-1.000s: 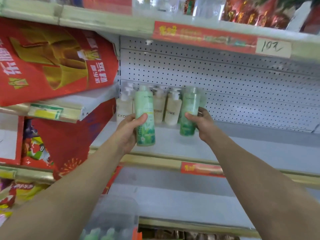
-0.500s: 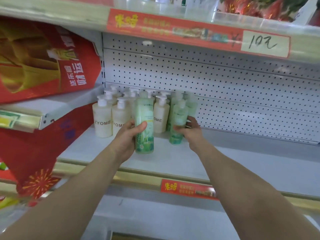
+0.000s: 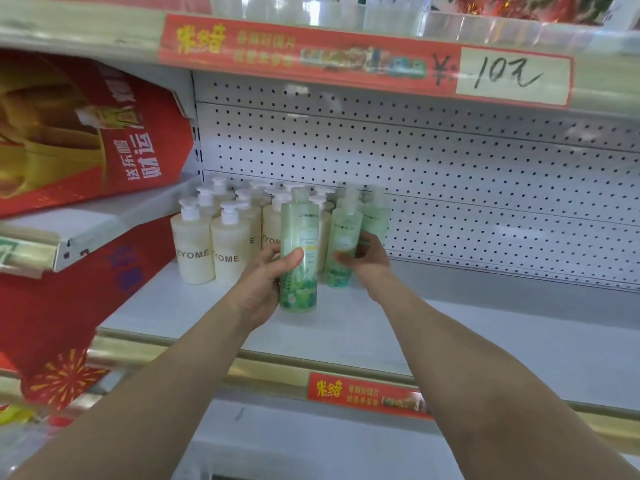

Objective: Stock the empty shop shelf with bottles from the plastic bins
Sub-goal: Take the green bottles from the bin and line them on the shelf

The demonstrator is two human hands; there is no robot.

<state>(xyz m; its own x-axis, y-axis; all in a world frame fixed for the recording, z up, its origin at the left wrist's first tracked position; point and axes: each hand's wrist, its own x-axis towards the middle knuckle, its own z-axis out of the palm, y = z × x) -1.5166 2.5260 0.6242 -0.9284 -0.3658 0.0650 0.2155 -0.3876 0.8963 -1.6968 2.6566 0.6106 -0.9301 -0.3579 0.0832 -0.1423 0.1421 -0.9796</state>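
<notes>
My left hand (image 3: 261,278) grips a tall green bottle (image 3: 298,251), upright, its base near the grey shelf board (image 3: 485,334). My right hand (image 3: 367,259) wraps a second green bottle (image 3: 341,244) that stands on the shelf, just right of the first. A third green bottle (image 3: 375,216) stands behind it, by the pegboard back. Several cream pump bottles (image 3: 194,247) marked ZYOME fill the shelf's left end, behind and left of my hands.
The white pegboard back (image 3: 450,174) runs the whole width. The shelf above (image 3: 86,36) carries a red price strip (image 3: 363,60). A red gift box (image 3: 86,140) sits on the neighbouring shelf at left. A gold front rail (image 3: 277,365) edges the board.
My view has come closer and shifted right. My right hand has lowered its green bottle onto the shelf beside the cream bottles. My left hand still holds its bottle.
</notes>
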